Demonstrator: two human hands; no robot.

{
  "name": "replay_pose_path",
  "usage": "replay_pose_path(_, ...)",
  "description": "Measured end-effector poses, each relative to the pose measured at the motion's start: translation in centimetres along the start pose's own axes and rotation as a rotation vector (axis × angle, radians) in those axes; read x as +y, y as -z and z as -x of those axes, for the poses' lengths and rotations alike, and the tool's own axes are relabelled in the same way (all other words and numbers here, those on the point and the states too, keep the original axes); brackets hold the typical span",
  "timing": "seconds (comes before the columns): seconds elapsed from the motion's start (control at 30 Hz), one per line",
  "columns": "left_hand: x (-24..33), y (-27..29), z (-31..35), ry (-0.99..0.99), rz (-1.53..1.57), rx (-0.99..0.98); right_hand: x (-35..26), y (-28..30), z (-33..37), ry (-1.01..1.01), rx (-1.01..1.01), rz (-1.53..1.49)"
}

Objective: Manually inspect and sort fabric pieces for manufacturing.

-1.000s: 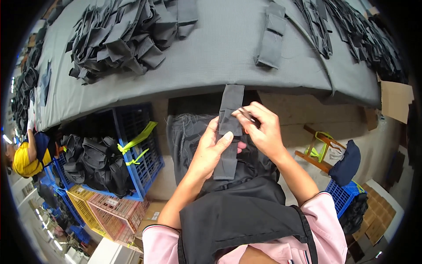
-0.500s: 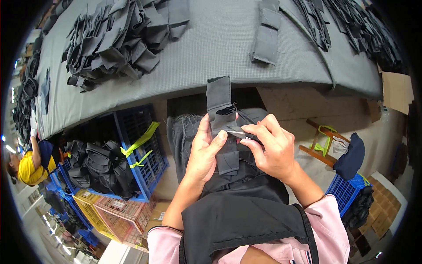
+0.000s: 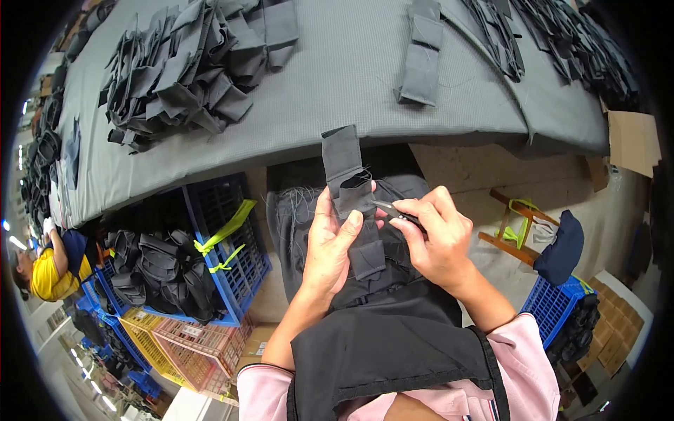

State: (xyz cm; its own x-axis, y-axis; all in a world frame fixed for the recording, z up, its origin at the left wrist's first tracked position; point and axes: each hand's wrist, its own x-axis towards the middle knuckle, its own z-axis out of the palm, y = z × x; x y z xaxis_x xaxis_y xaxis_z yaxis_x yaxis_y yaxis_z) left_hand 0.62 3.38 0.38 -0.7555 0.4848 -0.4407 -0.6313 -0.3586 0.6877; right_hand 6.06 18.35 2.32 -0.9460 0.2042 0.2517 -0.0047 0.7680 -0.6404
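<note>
My left hand (image 3: 332,245) is closed on a dark grey sewn fabric strip (image 3: 342,156), its thumb pressing the strip's middle above my lap. The strip's upper end reaches toward the table edge, and a folded loop gapes just above the thumb. In my right hand (image 3: 442,235) is a pair of small thread snips (image 3: 393,209), gripped between thumb and fingers. Their pointed metal tip lies close to the strip's right edge; whether it touches a thread I cannot tell. Loose thread ends (image 3: 298,200) cling to the dark cloth over my lap.
A grey-covered table (image 3: 316,91) spans the far side, bearing a heap of fabric strips (image 3: 182,70), a single strip (image 3: 421,59) and more piles at right. Blue crates (image 3: 235,245) with black bags stand left, a wooden stool (image 3: 509,224) right. Another person (image 3: 60,263) works far left.
The snips have drawn back slightly to the right from the strip's middle to its edge. The strip's upper end has tilted a little to the left in my left hand.
</note>
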Motion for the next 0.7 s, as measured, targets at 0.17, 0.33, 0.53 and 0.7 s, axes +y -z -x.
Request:
replay_pose_path(0.17,-0.1,0.2,-0.1,-0.034,-0.05,0.026,-0.5,0.4,-0.5,0.016,-0.082,-0.044)
replay_pose_path(0.33,0.3,0.5,0.0,0.077,-0.058,-0.007,-0.3,0.8,-0.6,0.006,-0.062,-0.09)
replay_pose_path(0.53,-0.2,1.0,0.5,0.097,-0.26,-0.006,-0.5,0.5,-1.5,0.039,-0.228,-0.135)
replay_pose_path(0.7,0.5,0.8,0.6,0.17,-0.343,-0.02,0.1,0.3,-1.6,0.004,-0.288,-0.153)
